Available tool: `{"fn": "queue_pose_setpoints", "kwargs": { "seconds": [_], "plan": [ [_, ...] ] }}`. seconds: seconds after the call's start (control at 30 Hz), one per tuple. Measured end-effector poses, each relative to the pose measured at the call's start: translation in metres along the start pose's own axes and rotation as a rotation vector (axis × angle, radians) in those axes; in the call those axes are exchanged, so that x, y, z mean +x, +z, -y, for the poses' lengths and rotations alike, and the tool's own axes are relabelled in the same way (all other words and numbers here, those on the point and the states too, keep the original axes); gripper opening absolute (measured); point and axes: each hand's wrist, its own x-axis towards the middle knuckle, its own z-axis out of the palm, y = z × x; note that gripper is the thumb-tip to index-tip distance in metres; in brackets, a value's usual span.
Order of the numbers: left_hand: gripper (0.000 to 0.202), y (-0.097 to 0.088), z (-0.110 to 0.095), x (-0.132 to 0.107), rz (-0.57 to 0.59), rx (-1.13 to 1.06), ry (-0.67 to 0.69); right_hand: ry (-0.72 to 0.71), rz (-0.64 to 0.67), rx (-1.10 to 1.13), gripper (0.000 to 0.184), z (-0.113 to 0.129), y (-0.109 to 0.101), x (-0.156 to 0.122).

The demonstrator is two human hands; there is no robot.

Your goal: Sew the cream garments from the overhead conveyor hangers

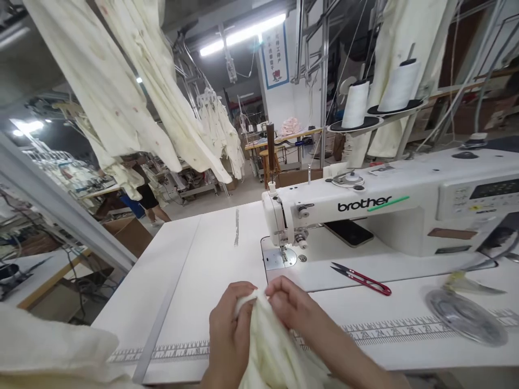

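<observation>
Both my hands pinch the top edge of a cream fabric piece [270, 346] at the front of the white sewing table [194, 259]. My left hand [229, 329] grips the cloth from the left, fingers curled. My right hand [294, 308] grips it from the right, fingers closed on the same edge. The fabric hangs down toward me between my forearms. Just beyond my hands sits the needle plate [279, 258] of a white Brother sewing machine [381, 208].
Red-handled thread snips [363, 278] lie right of the needle. A phone [348, 232] rests under the machine arm. Two white thread cones [357, 102] stand behind. Cream garments [133, 92] hang overhead at left. A clear round dish [464, 316] sits at right. More cream fabric [48, 346] lies at bottom left.
</observation>
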Motion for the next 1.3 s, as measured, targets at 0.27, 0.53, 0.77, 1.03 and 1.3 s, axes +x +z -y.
{"fn": "queue_pose_setpoints", "kwargs": {
  "seconds": [0.27,0.53,0.77,1.03,1.3],
  "plan": [
    [0.014,0.014,-0.019,0.01,0.026,-0.27,-0.191,-0.346,-0.132,-0.56,0.022,0.025,-0.014,-0.013],
    [0.026,0.013,-0.022,0.039,0.366,-0.331,-0.143,-0.585,-0.151,-0.808,0.022,0.018,-0.041,0.001],
    [0.018,0.038,0.001,0.063,0.403,-0.381,-0.327,-0.409,-0.33,-0.825,0.012,-0.007,-0.058,0.02],
    [0.032,0.059,0.043,0.088,0.597,-0.461,-0.413,-0.102,-0.374,-0.686,0.016,-0.024,-0.083,0.05],
    [0.021,0.091,0.064,0.11,0.445,0.215,-0.173,0.11,-0.424,-1.085,0.01,-0.028,-0.098,0.089]
  ]
}}
